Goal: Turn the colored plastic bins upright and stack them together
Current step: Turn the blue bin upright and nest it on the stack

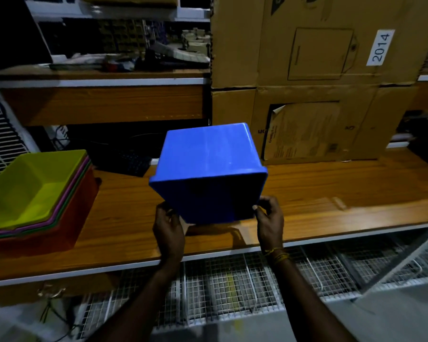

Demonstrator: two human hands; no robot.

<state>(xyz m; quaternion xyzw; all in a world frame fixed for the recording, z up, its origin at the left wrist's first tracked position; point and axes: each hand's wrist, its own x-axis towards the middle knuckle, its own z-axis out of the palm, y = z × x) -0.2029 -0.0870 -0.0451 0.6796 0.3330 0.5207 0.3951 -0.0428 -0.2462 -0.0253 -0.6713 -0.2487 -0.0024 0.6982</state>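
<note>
A blue plastic bin (209,154) is lifted above the wooden shelf, tilted with its base turned up and away and its opening facing down toward me. My left hand (168,228) grips the bin's near left rim. My right hand (269,220) pinches the near right rim. At the left of the shelf stands a stack of upright bins (35,193), a yellow-green one on top, pink, purple and green rims under it, and a red-orange one at the bottom.
The wooden shelf (331,206) runs left to right with a white front edge. Large cardboard boxes (319,82) stand behind the bin at the right. A dark keyboard (124,161) lies behind the stack. Wire baskets (232,287) sit below the shelf.
</note>
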